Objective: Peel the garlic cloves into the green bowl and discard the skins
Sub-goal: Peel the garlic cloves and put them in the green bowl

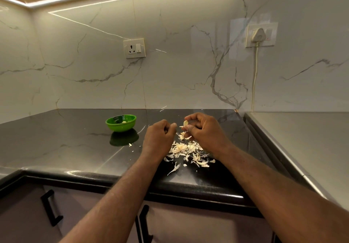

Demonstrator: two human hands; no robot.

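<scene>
Garlic clove (186, 123): small and pale, held up over the bench (66, 138), well to the right of the bowl.
Right hand (205, 131): its fingers (190, 118) and thumb pinch the garlic clove. The other fingers are curled in.
Left hand (160, 136): just beside the right hand, a little lower. Its fingers are curled into a loose fist. You cannot tell if they hold a bit of skin.
Skins (187, 152): a messy heap of thin, dry bits on the bench, right under both hands. A few bits lie apart, nearer the front edge.
Green bowl (120, 123): stands on the bench, to the left of the hands. Something small and pale lies inside it.
Crumbs (130, 144): one or two tiny pale bits lie near the bowl.
Wall: white with grey lines. It has a socket (134, 48) and, far right, a white plug (258, 34) with a cord hanging down.
Cupboard doors: under the bench, with black handles (50, 207).
</scene>
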